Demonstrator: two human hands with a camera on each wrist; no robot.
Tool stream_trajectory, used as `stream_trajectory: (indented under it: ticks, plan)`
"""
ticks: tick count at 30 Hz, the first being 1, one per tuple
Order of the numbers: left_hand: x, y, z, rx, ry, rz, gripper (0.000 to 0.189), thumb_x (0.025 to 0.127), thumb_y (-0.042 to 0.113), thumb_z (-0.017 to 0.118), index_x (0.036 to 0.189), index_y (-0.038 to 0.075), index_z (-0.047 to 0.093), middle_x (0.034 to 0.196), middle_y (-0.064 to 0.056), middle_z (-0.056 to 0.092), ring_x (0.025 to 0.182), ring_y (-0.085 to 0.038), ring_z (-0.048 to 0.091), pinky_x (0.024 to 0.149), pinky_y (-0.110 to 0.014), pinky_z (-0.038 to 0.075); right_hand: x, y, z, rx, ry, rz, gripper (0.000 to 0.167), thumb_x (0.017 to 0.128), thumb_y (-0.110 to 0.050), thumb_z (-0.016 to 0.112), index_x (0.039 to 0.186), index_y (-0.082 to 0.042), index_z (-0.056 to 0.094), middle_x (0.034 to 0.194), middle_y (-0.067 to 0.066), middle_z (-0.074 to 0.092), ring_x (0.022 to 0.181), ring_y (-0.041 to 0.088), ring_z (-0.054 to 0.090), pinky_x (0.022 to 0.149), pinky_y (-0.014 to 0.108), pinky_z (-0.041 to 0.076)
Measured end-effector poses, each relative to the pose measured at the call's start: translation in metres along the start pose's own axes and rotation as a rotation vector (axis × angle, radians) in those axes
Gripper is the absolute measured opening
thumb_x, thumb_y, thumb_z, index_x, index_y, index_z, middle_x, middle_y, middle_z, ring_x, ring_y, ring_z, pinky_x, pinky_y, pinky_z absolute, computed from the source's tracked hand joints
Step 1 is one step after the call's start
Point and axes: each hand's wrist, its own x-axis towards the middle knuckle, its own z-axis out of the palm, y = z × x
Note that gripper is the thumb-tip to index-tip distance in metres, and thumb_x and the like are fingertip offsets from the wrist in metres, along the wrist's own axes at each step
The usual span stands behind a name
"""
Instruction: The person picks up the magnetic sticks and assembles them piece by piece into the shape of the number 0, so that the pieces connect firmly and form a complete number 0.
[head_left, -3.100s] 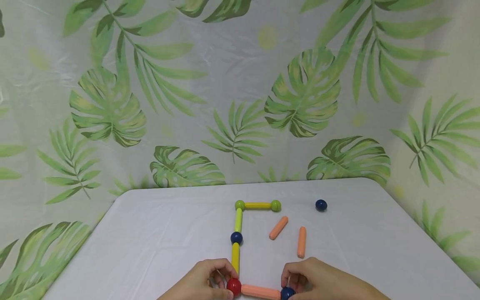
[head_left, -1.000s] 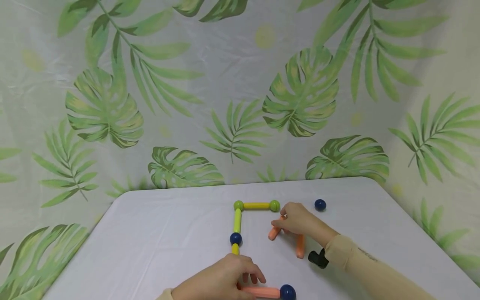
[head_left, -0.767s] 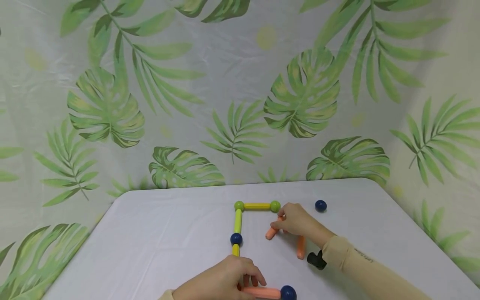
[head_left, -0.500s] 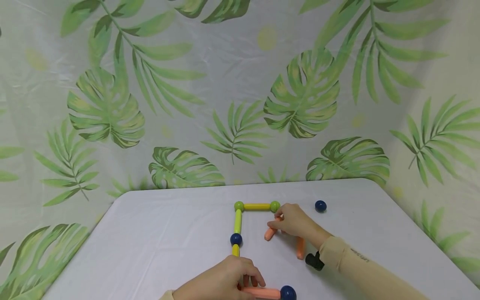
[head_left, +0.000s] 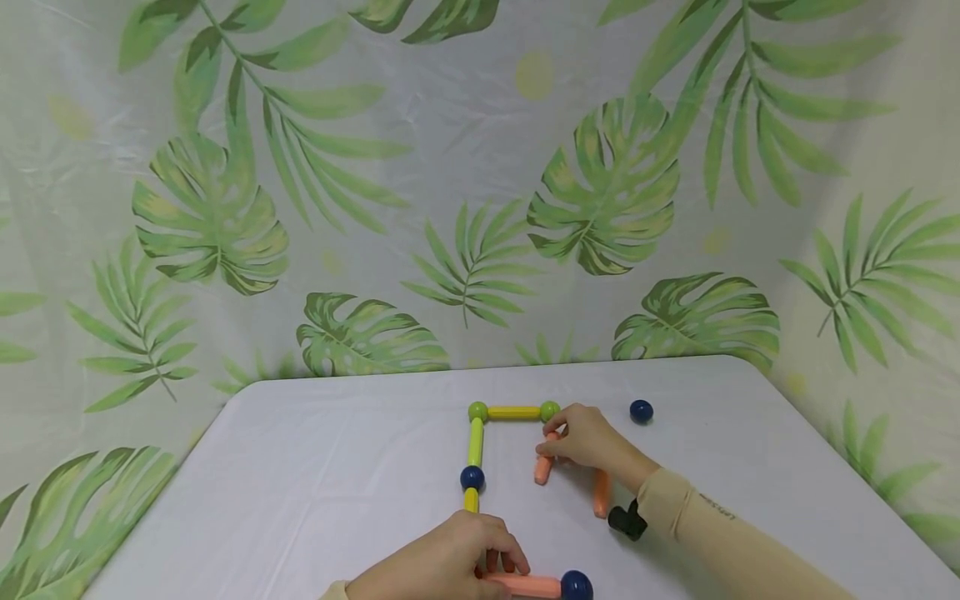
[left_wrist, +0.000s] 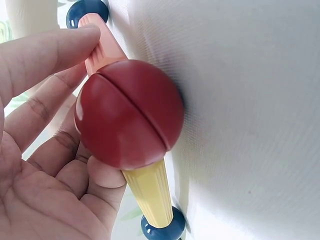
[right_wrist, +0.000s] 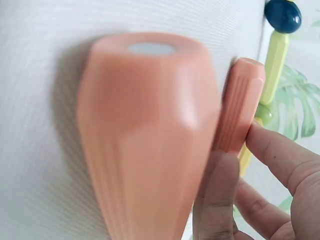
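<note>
My left hand (head_left: pixel 453 554) is at the table's front, thumb on an orange rod (head_left: pixel 528 585), fingers curled behind it. That rod joins a red ball (left_wrist: pixel 130 115), which the hand hides in the head view, to a dark blue ball (head_left: pixel 577 585). A yellow rod (left_wrist: pixel 150 192) runs from the red ball to another blue ball (head_left: pixel 472 477). Farther back, my right hand (head_left: pixel 592 442) pinches a loose orange rod (head_left: pixel 543 469) between thumb and finger, near a green ball (head_left: pixel 550 411). A second loose orange rod (right_wrist: pixel 150 130) lies beneath that hand, close to the right wrist camera.
The chain continues through a lime rod (head_left: pixel 476 442), a green ball (head_left: pixel 478 412) and a yellow rod (head_left: pixel 513 412). A single blue ball (head_left: pixel 641 412) lies at the back right. A black wrist camera (head_left: pixel 628 521) hangs under the right sleeve. Leaf-patterned cloth stands behind the white table (head_left: pixel 337 467).
My right hand left the front blue ball, reached back and took a loose orange rod. It has shifted the rod slightly left and turned it more upright in view. The left hand moved over the orange rod.
</note>
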Motion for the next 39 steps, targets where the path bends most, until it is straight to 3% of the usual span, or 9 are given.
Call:
stream_trajectory:
  ticks: [8, 20, 26, 34, 39]
  plan:
    - [0.001, -0.002, 0.000, 0.007, -0.009, 0.007, 0.019, 0.094, 0.005, 0.080, 0.111, 0.015, 0.080, 0.094, 0.014, 0.070, 0.077, 0.012, 0.058, 0.070, -0.012, 0.055, 0.001, 0.000, -0.005, -0.007, -0.023, 0.007, 0.036, 0.086, -0.025, 0.091, 0.115, -0.008, 0.080, 0.095, 0.005, 0.074, 0.080, 0.017, 0.061, 0.067, 0.027, 0.048]
    - [0.001, -0.003, 0.000, -0.002, -0.013, -0.004, 0.019, 0.095, 0.006, 0.080, 0.111, 0.016, 0.081, 0.092, 0.016, 0.069, 0.076, 0.012, 0.057, 0.070, -0.013, 0.055, 0.000, -0.002, -0.002, 0.094, -0.067, 0.034, 0.037, 0.086, -0.016, 0.087, 0.119, -0.007, 0.076, 0.084, 0.003, 0.073, 0.067, 0.013, 0.065, 0.062, 0.024, 0.050]
    - [0.000, -0.001, 0.002, -0.012, 0.001, -0.004, 0.018, 0.095, 0.007, 0.080, 0.110, 0.016, 0.081, 0.092, 0.018, 0.068, 0.076, 0.012, 0.057, 0.070, -0.014, 0.055, -0.002, -0.005, 0.000, 0.119, -0.067, 0.028, 0.038, 0.084, -0.012, 0.082, 0.122, -0.009, 0.074, 0.088, 0.003, 0.074, 0.067, 0.013, 0.065, 0.063, 0.025, 0.051]
    - [0.001, -0.001, 0.001, -0.005, -0.005, -0.029, 0.017, 0.095, 0.008, 0.080, 0.110, 0.016, 0.081, 0.094, 0.013, 0.073, 0.075, 0.011, 0.058, 0.070, -0.014, 0.055, -0.008, -0.008, 0.000, 0.118, -0.069, 0.039, 0.036, 0.085, -0.012, 0.079, 0.121, -0.011, 0.074, 0.087, 0.004, 0.071, 0.070, 0.015, 0.063, 0.064, 0.027, 0.048]
    - [0.001, 0.000, 0.002, -0.029, -0.008, -0.052, 0.016, 0.095, 0.008, 0.080, 0.110, 0.015, 0.081, 0.093, 0.014, 0.072, 0.075, 0.010, 0.057, 0.070, -0.014, 0.055, -0.013, -0.009, -0.001, 0.118, -0.053, 0.005, 0.036, 0.084, -0.011, 0.078, 0.120, -0.010, 0.075, 0.086, 0.003, 0.072, 0.069, 0.014, 0.064, 0.064, 0.026, 0.049]
